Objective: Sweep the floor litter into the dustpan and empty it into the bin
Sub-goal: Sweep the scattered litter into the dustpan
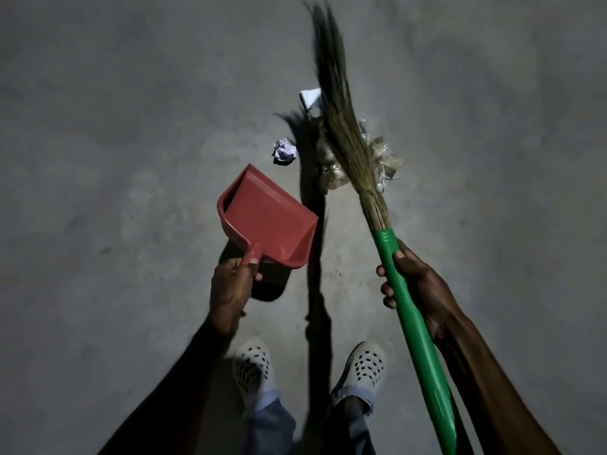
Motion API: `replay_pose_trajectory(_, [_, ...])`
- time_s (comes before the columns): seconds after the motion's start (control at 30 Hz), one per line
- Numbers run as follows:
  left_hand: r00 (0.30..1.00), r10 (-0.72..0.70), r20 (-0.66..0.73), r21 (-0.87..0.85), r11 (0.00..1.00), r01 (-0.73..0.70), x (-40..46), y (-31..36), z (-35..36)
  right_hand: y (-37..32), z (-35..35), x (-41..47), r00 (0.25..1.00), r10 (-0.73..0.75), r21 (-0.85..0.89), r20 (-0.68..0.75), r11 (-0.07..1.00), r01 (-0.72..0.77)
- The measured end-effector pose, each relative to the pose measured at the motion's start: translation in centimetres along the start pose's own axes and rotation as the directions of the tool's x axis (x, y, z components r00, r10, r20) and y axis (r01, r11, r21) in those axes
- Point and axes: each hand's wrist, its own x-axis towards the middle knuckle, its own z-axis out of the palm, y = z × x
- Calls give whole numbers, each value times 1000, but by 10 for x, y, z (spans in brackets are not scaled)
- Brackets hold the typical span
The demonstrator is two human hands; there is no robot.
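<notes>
Gripping hands: left hand (231, 290) on red dustpan (269, 221), right hand (417, 287) on green-handled broom (404, 290).

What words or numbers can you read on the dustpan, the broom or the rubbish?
None can be read.
Red dustpan: plain, no label showing.
Green broom handle: plain, no writing.
Crumpled paper: no print that I can make out.
White scrap and clear wrappers: too small and blurred to tell.
</notes>
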Motion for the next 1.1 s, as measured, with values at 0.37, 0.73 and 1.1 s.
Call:
replay_pose_trajectory(0.37, [1000, 20, 4, -11, 1000, -20, -26, 10, 29, 8, -67, -5, 885, -194, -319, -424, 946, 54])
replay_pose_trajectory(0.73, [999, 28, 15, 22, 999, -29, -38, -6, 40, 85, -74, 26, 865, -84, -447, -495, 878, -171])
replay_pose_trajectory(1.1, [999, 33, 10, -10, 999, -33, -49, -2, 35, 61, -47, 3, 889, -208, -445, -407, 895, 6])
